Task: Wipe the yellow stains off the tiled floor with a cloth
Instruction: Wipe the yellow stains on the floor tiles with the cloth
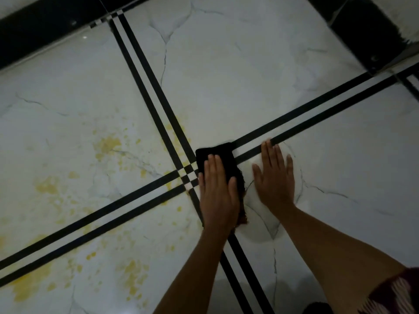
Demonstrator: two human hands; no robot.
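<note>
A dark cloth point(217, 152) lies flat on the white marble floor where two pairs of black tile stripes cross point(188, 175). My left hand point(217, 191) presses down on the cloth with flat fingers, covering its near half. My right hand point(275, 175) rests flat and spread on the bare tile just right of the cloth, touching nothing else. Yellow stains point(106, 145) spread over the tiles left of the crossing, with more yellow patches point(133, 273) on the lower left tile and a large yellow smear point(27, 284) near the left edge.
A black border strip point(45, 35) runs along the top left, and a dark block point(371, 37) stands at the top right. A patterned maroon garment point(394, 293) shows at the bottom right corner.
</note>
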